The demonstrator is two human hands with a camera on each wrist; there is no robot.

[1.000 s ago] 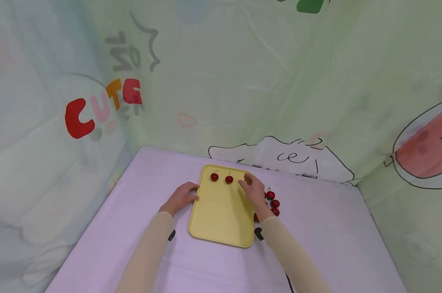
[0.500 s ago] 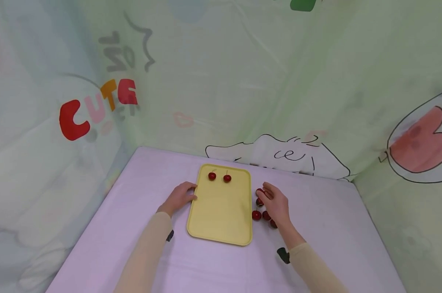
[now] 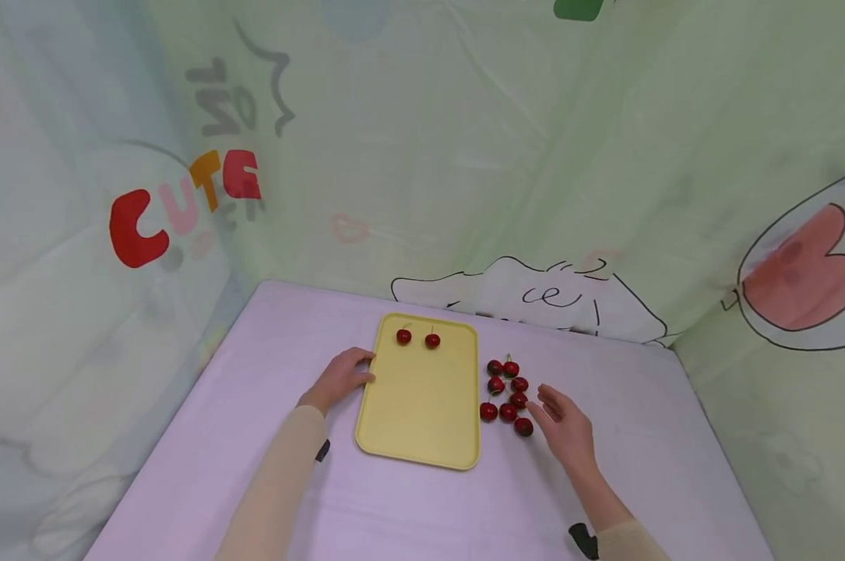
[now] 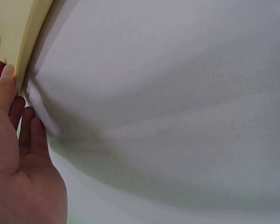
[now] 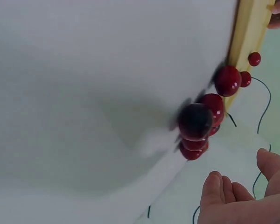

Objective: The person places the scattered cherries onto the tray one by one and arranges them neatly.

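Note:
A yellow rectangular tray lies on the table with two red cherries near its far end, the left one beside the other. My left hand holds the tray's left edge. In the left wrist view its thumb laps over the rim, and the other fingers stay outside it. Several more cherries, some with stems, lie in a loose cluster right of the tray. My right hand is just right of that cluster, fingers apart and nothing in them; the right wrist view shows its palm too.
A lilac cloth covers the table. Pale printed curtain rises behind the table and at both sides. A dark strap piece sits at the right wrist.
My right hand has withdrawn from above the tray, crossed over the cherry cluster and come to its right side. The left hand stays at the tray's edge. The view has shifted slightly.

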